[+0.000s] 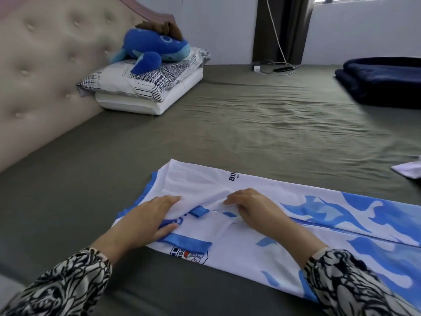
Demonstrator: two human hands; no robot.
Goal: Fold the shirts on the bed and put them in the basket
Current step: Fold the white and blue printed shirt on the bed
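Fingers (168, 200) of both hands lie flat on the shirt (262, 226), collar left, length running right.

One white shirt (262, 226) with light-blue trim and a blue flame-like print is laid flat on the bed (227, 133), near its front edge. Both long sides are folded inward, meeting along a lengthwise seam. Black lettering is seen near the far edge, and a crest badge near the front edge. A white garment corner (407, 169) is partly seen at the right.
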